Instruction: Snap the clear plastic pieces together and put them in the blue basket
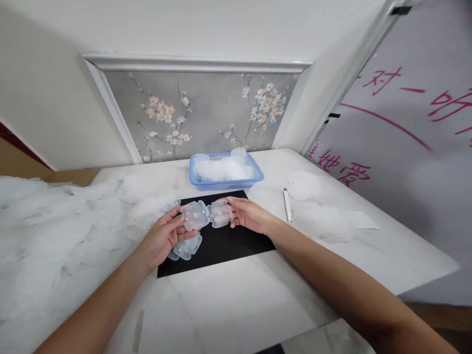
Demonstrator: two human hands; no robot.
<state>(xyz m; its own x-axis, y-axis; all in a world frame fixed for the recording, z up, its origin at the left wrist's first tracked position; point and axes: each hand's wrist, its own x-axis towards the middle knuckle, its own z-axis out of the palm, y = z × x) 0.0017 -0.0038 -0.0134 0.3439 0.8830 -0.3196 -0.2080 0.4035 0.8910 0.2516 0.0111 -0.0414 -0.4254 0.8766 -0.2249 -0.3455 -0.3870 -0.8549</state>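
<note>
Between my two hands, above a black mat [228, 246], is a translucent plastic piece made of two rounded panels. My left hand [164, 238] is closed on the left panel [194, 215], thumb on top and fingers beneath. At the other end, my right hand [247, 214] pinches the right panel [220, 213]. The panels meet edge to edge at the middle; whether they are joined there I cannot tell. Under my left hand, more clear plastic pieces [188, 247] lie on the mat's left part.
A blue basket [226, 186] filled with translucent pieces stands behind the mat. A large heap of clear plastic pieces [44, 246] covers the table's left side. On the right lie a white pen-like tool [287, 206] and a smaller pile [320, 211]. A whiteboard [391, 123] rises at right.
</note>
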